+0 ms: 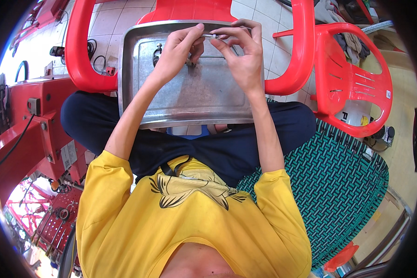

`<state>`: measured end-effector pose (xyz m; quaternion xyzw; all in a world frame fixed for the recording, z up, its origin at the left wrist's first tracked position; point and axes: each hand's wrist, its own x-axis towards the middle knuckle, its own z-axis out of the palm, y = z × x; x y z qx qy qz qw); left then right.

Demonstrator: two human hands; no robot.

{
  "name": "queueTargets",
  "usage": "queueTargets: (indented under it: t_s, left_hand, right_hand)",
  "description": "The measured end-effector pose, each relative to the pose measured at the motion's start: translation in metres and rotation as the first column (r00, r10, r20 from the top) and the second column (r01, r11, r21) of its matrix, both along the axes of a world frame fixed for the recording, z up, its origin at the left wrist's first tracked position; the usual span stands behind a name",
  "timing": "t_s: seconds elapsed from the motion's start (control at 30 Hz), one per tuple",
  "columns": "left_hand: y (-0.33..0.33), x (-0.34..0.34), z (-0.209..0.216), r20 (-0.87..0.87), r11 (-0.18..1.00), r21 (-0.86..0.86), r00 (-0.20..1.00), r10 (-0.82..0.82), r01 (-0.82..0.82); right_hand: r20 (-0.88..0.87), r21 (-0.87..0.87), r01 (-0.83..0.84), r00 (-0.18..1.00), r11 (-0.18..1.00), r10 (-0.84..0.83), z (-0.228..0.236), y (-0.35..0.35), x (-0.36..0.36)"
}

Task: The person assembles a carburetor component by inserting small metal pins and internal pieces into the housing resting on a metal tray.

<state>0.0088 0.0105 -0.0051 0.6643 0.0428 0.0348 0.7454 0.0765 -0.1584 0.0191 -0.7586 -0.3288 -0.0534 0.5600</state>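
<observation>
The left hand (183, 47) and the right hand (243, 52) are over a gray metal tray (197, 99). Each grip pinches one end of a small metal rod (209, 36). The rod is between the hands, above the tray's far side. A dark metal part (157, 54) sits in the tray, near the left hand. A red chair (85, 51) is around the tray.

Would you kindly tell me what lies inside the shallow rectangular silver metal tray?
A small dark metal part lies toward the tray's left. Details by the left hand are unclear; what it and the right hand cover is hidden.
</observation>
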Motion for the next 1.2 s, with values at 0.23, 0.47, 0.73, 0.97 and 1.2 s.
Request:
queueTargets:
  t_s: [0.23, 0.47, 0.73, 0.97, 1.2]
  left_hand:
    - [-0.003, 0.000, 0.005, -0.011, 0.998, -0.034, 0.998, 0.061, -0.062]
    - [-0.006, 0.000, 0.001, 0.032, 0.993, 0.092, 0.997, 0.073, -0.076]
    - [-0.002, 0.002, 0.002, -0.012, 0.995, 0.043, 0.996, 0.092, -0.092]
    - [-0.005, 0.001, 0.001, 0.045, 0.990, 0.078, 0.993, 0.111, -0.115]
    - [-0.008, -0.001, 0.003, 0.008, 0.990, 0.095, 0.995, 0.104, -0.104]
  right_hand:
    - [-0.077, 0.024, -0.033, 0.996, 0.999, 0.034, 0.006, 0.003, -0.003]
    - [-0.195, -0.030, -0.107, 0.976, 0.994, 0.099, -0.010, -0.003, 0.004]
    - [-0.023, -0.096, -0.004, 1.000, 0.995, 0.001, 0.003, 0.001, 0.002]
    - [-0.119, -0.086, -0.022, 0.993, 0.996, 0.011, 0.001, -0.003, 0.001]
    - [-0.091, -0.111, -0.050, 0.995, 0.993, 0.040, 0.001, -0.004, 0.001]
